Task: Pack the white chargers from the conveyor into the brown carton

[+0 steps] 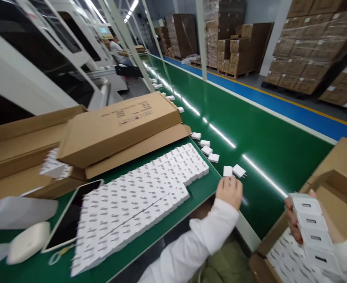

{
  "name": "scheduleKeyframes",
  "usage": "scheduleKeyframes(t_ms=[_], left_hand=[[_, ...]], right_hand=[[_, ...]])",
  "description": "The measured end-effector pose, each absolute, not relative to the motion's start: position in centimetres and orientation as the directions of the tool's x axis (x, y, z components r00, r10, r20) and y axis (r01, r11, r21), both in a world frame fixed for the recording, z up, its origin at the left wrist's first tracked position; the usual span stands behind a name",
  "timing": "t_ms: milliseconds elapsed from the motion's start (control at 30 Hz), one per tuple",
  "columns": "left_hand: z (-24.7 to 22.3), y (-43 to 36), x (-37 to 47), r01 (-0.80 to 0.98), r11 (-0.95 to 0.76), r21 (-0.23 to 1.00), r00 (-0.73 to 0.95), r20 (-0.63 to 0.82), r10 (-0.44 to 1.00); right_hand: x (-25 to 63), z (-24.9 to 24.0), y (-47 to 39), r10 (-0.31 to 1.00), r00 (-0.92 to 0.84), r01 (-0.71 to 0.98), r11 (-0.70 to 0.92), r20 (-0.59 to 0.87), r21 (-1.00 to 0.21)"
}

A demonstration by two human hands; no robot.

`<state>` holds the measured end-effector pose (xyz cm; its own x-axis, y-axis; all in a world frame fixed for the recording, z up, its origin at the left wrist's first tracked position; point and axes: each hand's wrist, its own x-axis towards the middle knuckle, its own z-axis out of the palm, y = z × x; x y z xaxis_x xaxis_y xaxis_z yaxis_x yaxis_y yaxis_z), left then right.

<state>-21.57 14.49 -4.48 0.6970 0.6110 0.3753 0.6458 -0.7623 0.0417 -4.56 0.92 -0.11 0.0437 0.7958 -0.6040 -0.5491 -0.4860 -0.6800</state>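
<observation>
My left hand (229, 191) reaches over the near edge of the green belt (267, 151), its fingertips on a white plug adapter (228, 171). Beside that adapter lies another one (239, 171) with its prongs pointing right. My right hand (294, 220) is closed around a row of several white adapters (313, 230), their USB slots facing up, above an open carton (263, 261) that holds more adapters. On the green table to the left, a large block of adapters (138, 196) stands in tight rows with prongs up.
Cardboard boxes (123, 125) sit behind the adapter block. A tablet (70, 220) and a white rounded case (28, 241) lie at the left. Loose adapters (206, 150) line the belt's edge. A seated person (118, 51) and stacked cartons (311, 51) are farther back.
</observation>
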Motion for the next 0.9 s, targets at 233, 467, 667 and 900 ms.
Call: scheduleKeyframes(t_ms=[233, 467, 667, 900], left_hand=[[-7.3, 17.9, -18.7, 0.58, -0.813, 0.041, 0.805, 0.123, 0.58], [-6.0, 17.8, -19.0, 0.547, -0.837, -0.011, 0.837, 0.039, 0.546], [-4.0, 14.7, -14.5, 0.459, -0.888, -0.011, 0.888, -0.039, 0.459], [-4.7, 13.0, -10.8, 0.364, -0.93, 0.037, 0.914, -0.205, 0.35]], right_hand=[[-6.9, 1.3, -6.5, 0.803, 0.041, -0.853, -0.282, -0.595, -0.439], [-6.7, 1.4, -7.3, 0.852, 0.054, -0.868, -0.218, -0.521, -0.447], [-6.3, 0.0, -7.3, 0.813, 0.111, -0.867, -0.202, -0.572, -0.456], [-5.2, -1.1, -8.0, 0.9, -0.03, -0.843, -0.257, -0.435, -0.472]])
